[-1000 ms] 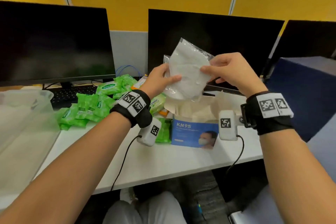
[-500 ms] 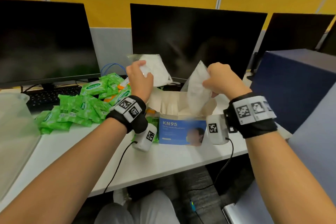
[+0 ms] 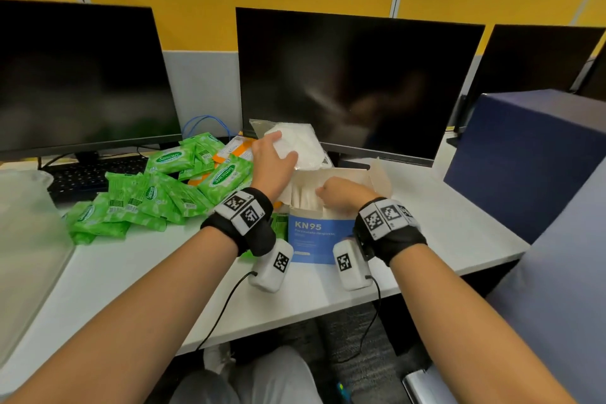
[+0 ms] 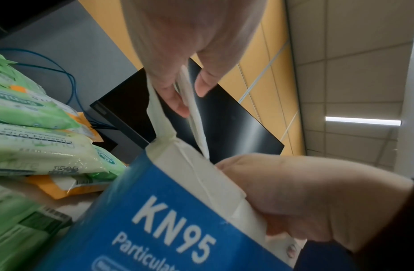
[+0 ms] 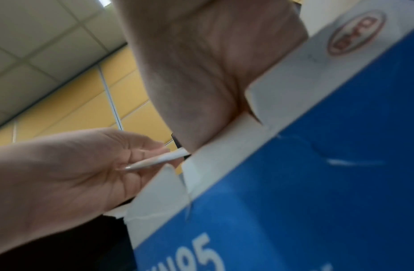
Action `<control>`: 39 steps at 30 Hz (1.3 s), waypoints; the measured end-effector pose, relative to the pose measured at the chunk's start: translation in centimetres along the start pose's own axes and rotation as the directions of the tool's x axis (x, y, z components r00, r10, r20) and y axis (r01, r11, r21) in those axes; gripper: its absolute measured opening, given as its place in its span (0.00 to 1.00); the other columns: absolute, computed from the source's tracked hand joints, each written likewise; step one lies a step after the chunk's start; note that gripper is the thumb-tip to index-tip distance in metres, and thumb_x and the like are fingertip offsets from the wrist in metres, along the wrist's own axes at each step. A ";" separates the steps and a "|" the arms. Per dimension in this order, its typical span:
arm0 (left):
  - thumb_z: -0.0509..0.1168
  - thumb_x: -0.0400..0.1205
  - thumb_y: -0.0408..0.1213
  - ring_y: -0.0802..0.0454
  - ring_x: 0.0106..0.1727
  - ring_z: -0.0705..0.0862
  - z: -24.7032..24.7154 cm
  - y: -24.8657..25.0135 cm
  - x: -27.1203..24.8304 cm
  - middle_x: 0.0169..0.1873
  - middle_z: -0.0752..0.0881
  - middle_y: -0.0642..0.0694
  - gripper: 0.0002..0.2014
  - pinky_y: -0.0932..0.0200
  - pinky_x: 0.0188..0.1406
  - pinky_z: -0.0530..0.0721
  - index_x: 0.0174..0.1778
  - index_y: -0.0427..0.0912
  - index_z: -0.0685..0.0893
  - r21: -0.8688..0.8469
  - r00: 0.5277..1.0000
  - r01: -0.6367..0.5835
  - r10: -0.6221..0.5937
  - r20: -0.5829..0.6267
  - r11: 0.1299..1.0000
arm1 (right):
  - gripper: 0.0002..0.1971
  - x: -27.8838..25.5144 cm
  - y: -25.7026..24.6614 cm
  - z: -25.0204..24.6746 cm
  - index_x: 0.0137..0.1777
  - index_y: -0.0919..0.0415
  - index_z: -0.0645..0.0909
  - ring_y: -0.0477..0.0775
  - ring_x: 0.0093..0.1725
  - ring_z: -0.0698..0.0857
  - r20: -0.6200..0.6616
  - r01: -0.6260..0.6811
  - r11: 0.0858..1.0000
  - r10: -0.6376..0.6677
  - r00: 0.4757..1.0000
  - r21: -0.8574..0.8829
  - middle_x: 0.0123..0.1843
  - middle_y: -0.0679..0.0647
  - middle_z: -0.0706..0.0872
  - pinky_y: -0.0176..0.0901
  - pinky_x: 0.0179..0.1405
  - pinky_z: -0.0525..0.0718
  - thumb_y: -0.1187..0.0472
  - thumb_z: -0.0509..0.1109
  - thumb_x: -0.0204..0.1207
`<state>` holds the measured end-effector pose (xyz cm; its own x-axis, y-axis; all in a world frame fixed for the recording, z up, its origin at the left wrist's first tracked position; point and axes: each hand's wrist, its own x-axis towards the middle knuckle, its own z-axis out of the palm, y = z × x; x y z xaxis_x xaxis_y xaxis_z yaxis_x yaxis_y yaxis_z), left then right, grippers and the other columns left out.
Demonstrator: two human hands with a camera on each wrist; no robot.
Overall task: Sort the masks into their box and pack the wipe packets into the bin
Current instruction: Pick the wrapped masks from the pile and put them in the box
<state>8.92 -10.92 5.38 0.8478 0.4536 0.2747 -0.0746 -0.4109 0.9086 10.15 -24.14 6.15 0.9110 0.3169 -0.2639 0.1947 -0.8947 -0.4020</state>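
Observation:
My left hand (image 3: pixel 281 149) pinches a wrapped white mask (image 3: pixel 303 146) just above and behind the open blue KN95 box (image 3: pixel 314 239). In the left wrist view, thumb and finger of my left hand (image 4: pixel 190 97) clamp the mask's edge (image 4: pixel 196 121). My right hand (image 3: pixel 329 191) is down in the box's mouth, fingers curled on a mask among the white masks (image 3: pixel 303 198) standing there; its fingertips are hidden. Green wipe packets (image 3: pixel 157 197) lie heaped left of the box. The clear bin (image 3: pixel 29 239) stands at the far left.
Three dark monitors (image 3: pixel 354 75) line the back of the white desk (image 3: pixel 137 279). A keyboard (image 3: pixel 82 174) lies behind the packets. Orange-edged packets (image 3: pixel 229 151) sit among the green ones. A blue partition block (image 3: pixel 524 157) stands on the right.
My right hand has come down from above the box and pushed its mask into the opening. The left hand has lowered slightly with the other mask, staying behind the box.

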 end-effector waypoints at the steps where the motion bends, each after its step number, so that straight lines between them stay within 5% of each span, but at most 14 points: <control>1: 0.62 0.82 0.30 0.48 0.76 0.66 0.2 0.0 -0.1 0.75 0.64 0.40 0.25 0.63 0.72 0.63 0.77 0.40 0.67 -0.013 1.000 0.004 -0.004 0.024 1.000 | 0.22 0.0 0.0 -0.3 0.73 0.69 0.73 0.62 0.72 0.75 -0.013 0.011 1.000 -0.011 1.000 0.011 0.74 0.64 0.76 0.48 0.71 0.70 0.56 0.49 0.89; 3: 0.60 0.82 0.28 0.46 0.75 0.67 0.7 -0.2 0.0 0.75 0.66 0.40 0.25 0.54 0.76 0.68 0.76 0.42 0.68 -0.056 0.998 -0.003 0.007 0.069 0.998 | 0.20 0.2 0.5 -1.1 0.71 0.68 0.75 0.64 0.70 0.77 -0.111 0.028 0.999 -0.031 0.993 -0.032 0.72 0.65 0.78 0.51 0.68 0.73 0.60 0.48 0.88; 7: 0.57 0.81 0.27 0.40 0.71 0.73 1.6 -0.9 0.1 0.72 0.69 0.38 0.22 0.40 0.69 0.78 0.72 0.43 0.73 -0.105 0.985 0.090 -0.073 0.154 0.990 | 0.18 0.4 1.5 -2.0 0.67 0.68 0.77 0.63 0.63 0.82 -0.197 -0.110 0.993 0.099 0.975 -0.047 0.66 0.63 0.82 0.48 0.59 0.77 0.66 0.53 0.83; 12: 0.57 0.83 0.27 0.40 0.74 0.71 2.1 -1.5 0.2 0.74 0.68 0.37 0.23 0.44 0.73 0.74 0.75 0.38 0.70 -0.049 0.974 0.188 -0.180 0.139 0.981 | 0.17 0.2 1.6 -1.5 0.63 0.69 0.80 0.61 0.62 0.82 -0.180 -0.115 0.977 0.082 0.980 -0.179 0.64 0.62 0.84 0.48 0.63 0.77 0.67 0.52 0.83; 18: 0.56 0.84 0.27 0.43 0.75 0.69 2.4 -1.1 -0.1 0.77 0.64 0.38 0.23 0.53 0.74 0.70 0.77 0.38 0.68 -0.005 0.983 0.157 -0.155 0.102 0.988 | 0.16 0.8 1.5 -0.8 0.61 0.65 0.81 0.60 0.59 0.84 -0.164 -0.115 0.945 0.067 0.984 -0.307 0.60 0.60 0.85 0.51 0.65 0.81 0.62 0.55 0.82; 20: 0.57 0.83 0.27 0.42 0.74 0.70 2.5 -1.5 -0.3 0.75 0.68 0.37 0.22 0.50 0.75 0.71 0.76 0.38 0.69 -0.068 0.983 0.176 -0.171 0.070 0.982 | 0.16 1.0 1.6 -0.9 0.61 0.66 0.81 0.59 0.56 0.84 -0.171 -0.130 0.959 0.088 0.981 -0.252 0.57 0.60 0.85 0.48 0.61 0.83 0.62 0.55 0.82; 23: 0.60 0.81 0.25 0.41 0.69 0.76 2.6 -1.7 -0.4 0.69 0.74 0.37 0.22 0.45 0.70 0.78 0.73 0.38 0.71 -0.251 0.971 0.237 -0.235 0.038 0.939 | 0.21 1.3 2.0 -0.9 0.69 0.69 0.74 0.53 0.39 0.81 -0.141 -0.065 0.996 0.074 0.987 0.062 0.48 0.58 0.81 0.39 0.37 0.80 0.54 0.53 0.85; 25: 0.61 0.81 0.25 0.41 0.66 0.79 2.7 -1.5 -0.5 0.64 0.76 0.40 0.20 0.43 0.67 0.80 0.69 0.39 0.73 -0.332 0.971 0.240 -0.233 0.061 0.912 | 0.29 1.0 2.2 -0.8 0.71 0.64 0.71 0.53 0.40 0.82 -0.076 -0.057 0.913 0.096 0.992 0.404 0.48 0.58 0.83 0.40 0.35 0.80 0.40 0.49 0.84; 29: 0.64 0.81 0.30 0.42 0.65 0.80 2.9 -1.2 -0.4 0.65 0.78 0.41 0.10 0.41 0.68 0.79 0.56 0.46 0.80 -0.263 0.976 0.202 -0.171 0.134 0.944 | 0.47 1.1 3.5 -1.0 0.66 0.61 0.78 0.61 0.51 0.86 0.060 -0.121 0.523 0.131 0.990 0.844 0.54 0.63 0.86 0.48 0.43 0.85 0.20 0.48 0.69; 32: 0.65 0.82 0.32 0.44 0.65 0.79 2.8 -0.8 -0.5 0.68 0.76 0.41 0.12 0.45 0.67 0.81 0.61 0.44 0.79 -0.279 0.966 0.197 -0.138 0.219 0.940 | 0.34 1.1 4.2 -1.5 0.68 0.56 0.76 0.63 0.52 0.87 0.041 -0.073 0.316 0.107 0.993 0.946 0.60 0.64 0.84 0.50 0.43 0.88 0.30 0.62 0.74; 34: 0.68 0.80 0.36 0.48 0.63 0.78 2.8 -0.3 -0.7 0.65 0.76 0.45 0.18 0.50 0.64 0.81 0.66 0.42 0.77 -0.171 0.967 0.093 -0.048 0.249 0.981 | 0.24 0.9 4.1 -1.5 0.68 0.58 0.76 0.62 0.45 0.88 0.010 -0.043 0.314 0.108 0.994 0.948 0.56 0.62 0.85 0.49 0.38 0.88 0.44 0.66 0.80; 37: 0.78 0.69 0.49 0.49 0.70 0.71 2.9 0.0 -1.0 0.69 0.72 0.48 0.40 0.53 0.69 0.74 0.75 0.49 0.66 0.129 0.942 -0.134 0.086 0.324 0.983 | 0.19 1.1 4.0 -1.4 0.70 0.62 0.75 0.61 0.40 0.86 0.025 -0.055 0.288 0.106 0.994 0.956 0.49 0.61 0.85 0.52 0.37 0.86 0.53 0.62 0.84; 39: 0.79 0.63 0.57 0.45 0.78 0.63 3.1 -0.2 -1.3 0.77 0.64 0.44 0.55 0.46 0.76 0.67 0.81 0.55 0.54 0.269 0.934 -0.169 0.066 0.352 0.948 | 0.19 1.4 4.3 -1.7 0.72 0.62 0.72 0.63 0.40 0.86 0.055 -0.076 0.231 0.096 0.994 0.970 0.56 0.63 0.85 0.56 0.40 0.85 0.54 0.58 0.85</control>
<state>9.44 -13.92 3.86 0.9714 0.1180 0.2061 -0.0725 -0.6792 0.7304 12.87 -28.05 5.51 0.9042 0.2466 -0.3487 -0.3765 0.0752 -0.9233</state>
